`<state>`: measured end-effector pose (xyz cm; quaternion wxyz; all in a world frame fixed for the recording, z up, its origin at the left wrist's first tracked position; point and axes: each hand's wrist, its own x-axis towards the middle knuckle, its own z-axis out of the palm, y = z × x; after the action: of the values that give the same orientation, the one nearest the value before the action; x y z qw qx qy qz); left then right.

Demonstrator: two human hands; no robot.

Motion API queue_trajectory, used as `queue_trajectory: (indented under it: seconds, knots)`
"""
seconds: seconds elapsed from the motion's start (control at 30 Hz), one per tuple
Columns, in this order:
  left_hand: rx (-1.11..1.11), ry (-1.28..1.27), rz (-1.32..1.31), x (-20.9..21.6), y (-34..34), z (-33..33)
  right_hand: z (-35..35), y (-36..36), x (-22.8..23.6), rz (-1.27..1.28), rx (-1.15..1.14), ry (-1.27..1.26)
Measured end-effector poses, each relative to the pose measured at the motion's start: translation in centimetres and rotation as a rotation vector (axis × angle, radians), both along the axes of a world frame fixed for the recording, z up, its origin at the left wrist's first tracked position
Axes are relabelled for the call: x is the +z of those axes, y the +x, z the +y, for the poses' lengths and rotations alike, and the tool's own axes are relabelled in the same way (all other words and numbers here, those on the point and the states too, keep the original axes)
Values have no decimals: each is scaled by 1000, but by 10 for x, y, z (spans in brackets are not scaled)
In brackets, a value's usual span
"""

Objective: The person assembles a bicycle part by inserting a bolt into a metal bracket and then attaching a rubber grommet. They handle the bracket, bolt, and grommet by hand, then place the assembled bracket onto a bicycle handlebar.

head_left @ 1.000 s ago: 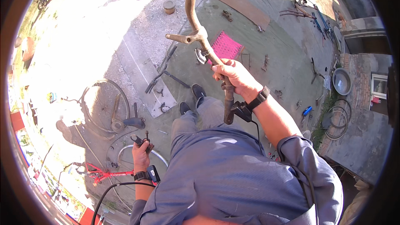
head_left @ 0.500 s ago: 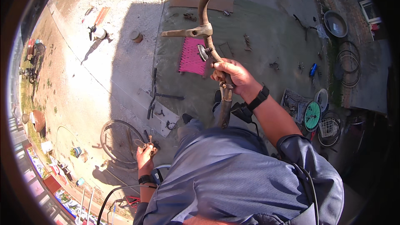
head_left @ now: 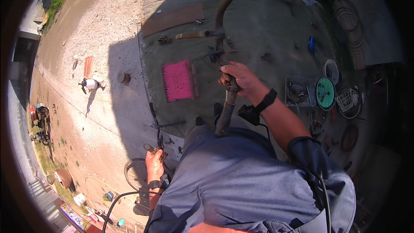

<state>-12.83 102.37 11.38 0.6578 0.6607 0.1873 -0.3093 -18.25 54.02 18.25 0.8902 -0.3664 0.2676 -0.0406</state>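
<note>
My right hand (head_left: 242, 80) is closed around the grip side of a worn, rusty bicycle handlebar (head_left: 223, 11). The bar stands out ahead of me, with its lower end close to my shirt. Its stem (head_left: 193, 36) points left, and a dark clamp or lever fitting (head_left: 214, 56) sits on the bar above my fingers. At the lower left, my left hand (head_left: 154, 164) is closed on small dark, rusty metal parts (head_left: 161, 154), whose exact kind I cannot make out. A bicycle wheel (head_left: 127, 173) lies partly hidden behind that hand.
A pink woven stool (head_left: 178, 80) stands on the green mat ahead. To the right are a tray of tools (head_left: 300, 90), a green disc-like wheel (head_left: 325, 92) and a white wire basket (head_left: 346, 99). A sprayer bottle (head_left: 89, 83) and a round block (head_left: 123, 77) are on the left.
My view has turned, so the ground things have shifted. The handlebar has twisted in my right hand, changing how its fitting faces. My left hand has risen slightly, still holding the metal parts.
</note>
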Motion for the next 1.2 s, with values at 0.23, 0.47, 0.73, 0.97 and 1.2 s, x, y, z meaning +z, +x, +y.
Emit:
queue_trajectory:
  seconds: [0.23, 0.47, 0.73, 0.97, 1.2]
  knots:
    - [-190, 26, -39, -5, 69, -34, -18, -13, 7, -32, -163, -2]
    - [-277, -12, -90, -6, 134, -68, -34, -6, 23, -138, -257, -60]
    - [-307, -17, -85, 1, 160, -81, -46, -5, 47, -199, -369, -159]
    - [-325, -20, -74, -9, 172, -83, -54, -3, 58, -147, -475, -213]
    - [-338, -25, -61, -10, 182, -87, -54, -6, 57, -11, -545, -292]
